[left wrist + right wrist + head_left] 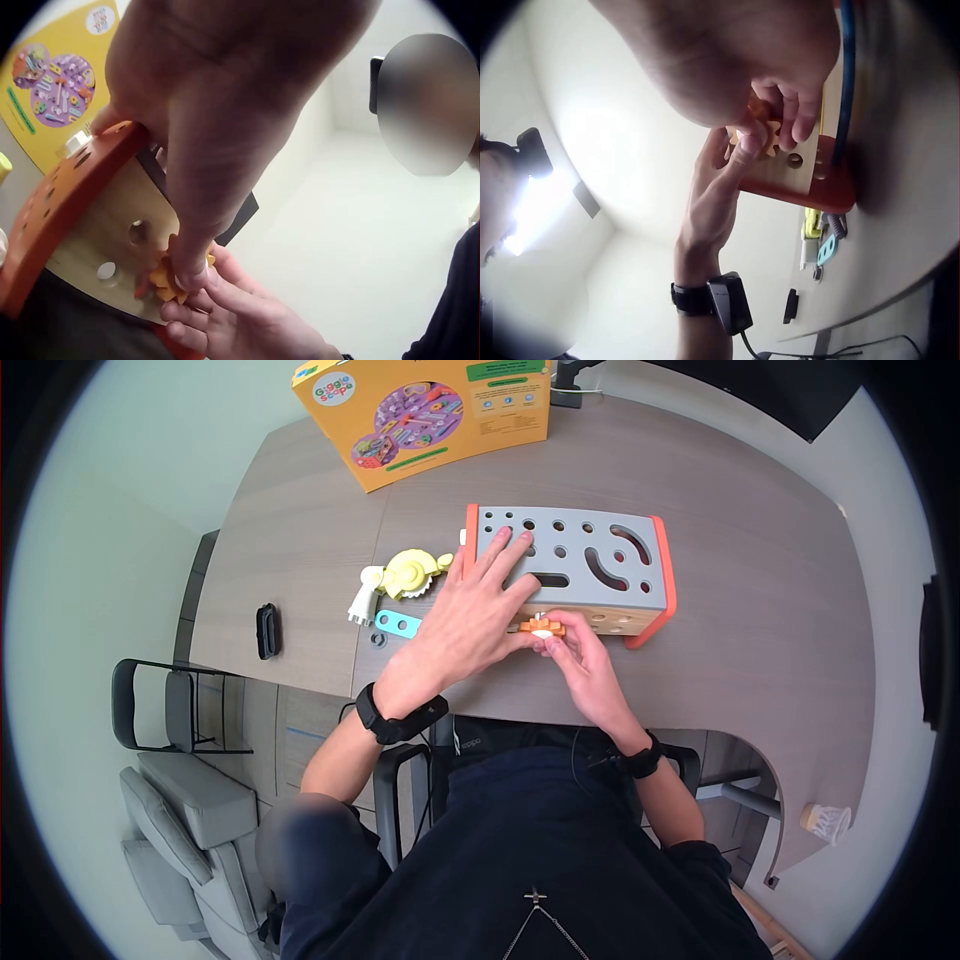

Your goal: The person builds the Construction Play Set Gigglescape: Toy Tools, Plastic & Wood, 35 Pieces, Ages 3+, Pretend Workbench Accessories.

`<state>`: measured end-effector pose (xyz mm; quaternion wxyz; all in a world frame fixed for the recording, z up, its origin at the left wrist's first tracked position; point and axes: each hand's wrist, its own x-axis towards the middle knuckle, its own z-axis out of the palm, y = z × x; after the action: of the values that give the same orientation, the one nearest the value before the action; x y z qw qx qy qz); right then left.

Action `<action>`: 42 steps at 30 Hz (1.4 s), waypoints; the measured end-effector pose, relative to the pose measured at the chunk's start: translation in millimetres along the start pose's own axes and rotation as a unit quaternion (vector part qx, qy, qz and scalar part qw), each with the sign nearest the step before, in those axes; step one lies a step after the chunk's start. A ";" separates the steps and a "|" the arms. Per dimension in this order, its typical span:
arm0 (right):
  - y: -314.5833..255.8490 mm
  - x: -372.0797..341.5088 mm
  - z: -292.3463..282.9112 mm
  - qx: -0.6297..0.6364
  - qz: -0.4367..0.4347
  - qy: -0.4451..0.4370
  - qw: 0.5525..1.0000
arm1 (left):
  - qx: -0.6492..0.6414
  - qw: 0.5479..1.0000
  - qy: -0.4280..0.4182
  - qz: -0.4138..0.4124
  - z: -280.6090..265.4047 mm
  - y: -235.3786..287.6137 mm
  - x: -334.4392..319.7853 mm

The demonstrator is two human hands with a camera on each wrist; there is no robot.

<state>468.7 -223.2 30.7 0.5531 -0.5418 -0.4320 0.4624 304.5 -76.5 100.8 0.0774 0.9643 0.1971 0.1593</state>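
Note:
A toy workbench with a grey perforated top point(575, 540), orange-red ends and a wooden front panel point(94, 232) stands before me. My left hand point(462, 622) lies over its left part, fingers spread and nearly straight on the top. Its thumb reaches down the front and presses the white centre of an orange gear point(160, 279). My right hand point(592, 678) pinches that gear by its edge, close against the front panel. In the right wrist view, the right fingers point(805, 120) curl beside the gear, near a hole in the panel.
Left of the workbench lie a yellow toy saw point(408, 572) with a round toothed blade, a white claw-shaped piece point(361, 600), a teal strip with holes point(411, 628) and a grey nut. A yellow box point(490, 425) stands behind. A black case point(267, 632) lies farther left.

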 end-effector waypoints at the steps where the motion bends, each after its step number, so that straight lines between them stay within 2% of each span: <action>1: -0.1 0.7 0.3 0.001 0.000 -0.002 1.000 | 0.000 1.000 -0.001 -0.005 0.1 0.5 0.3; 7: -2.0 2.1 4.9 0.027 -0.005 0.023 0.999 | -0.001 1.000 -0.006 -0.015 0.0 1.0 1.7; 13: -2.0 -0.2 9.2 -0.019 0.004 0.044 0.999 | -0.007 1.000 0.001 -0.009 1.6 -1.8 0.9; 19: -9.2 -7.4 5.6 -0.104 -0.005 0.015 0.994 | -0.010 1.000 0.007 -0.004 1.8 -3.5 -0.5; 25: -25.4 -9.7 5.2 -0.125 0.027 -0.006 0.992 | -0.011 1.000 0.007 -0.009 1.9 -2.2 -0.8; 28: -28.3 -16.4 9.9 -0.089 0.026 0.046 0.995 | -0.018 1.000 0.008 -0.009 3.3 -1.6 -1.2; 31: -27.1 -30.8 -15.2 -0.110 0.050 0.100 0.988 | -0.018 1.000 0.011 -0.008 2.2 -0.2 -0.7; 32: -28.2 -34.3 -23.5 -0.168 0.005 0.092 0.981 | -0.018 1.000 0.012 -0.007 2.0 -0.8 -0.6; 35: -40.8 -45.0 -47.4 -0.332 -0.116 0.068 0.934 | -0.026 1.000 0.015 -0.001 4.5 0.1 -1.3; 36: -51.0 -41.3 -48.5 -0.416 -0.158 0.074 0.892 | -0.027 0.999 0.017 0.000 5.0 -0.5 -2.1; 38: -70.0 -27.0 -51.1 -0.570 -0.236 0.083 0.782 | -0.029 0.999 0.020 0.007 5.3 -2.2 -3.0; 42: -38.8 1.4 -67.3 -0.722 -0.251 0.044 0.643 | -0.050 0.998 0.021 0.013 3.5 -3.4 -3.4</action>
<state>536.5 -234.7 66.7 0.0995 -0.6600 -0.7234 -0.1767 301.5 -75.2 95.9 0.1188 0.9581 0.1782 0.1902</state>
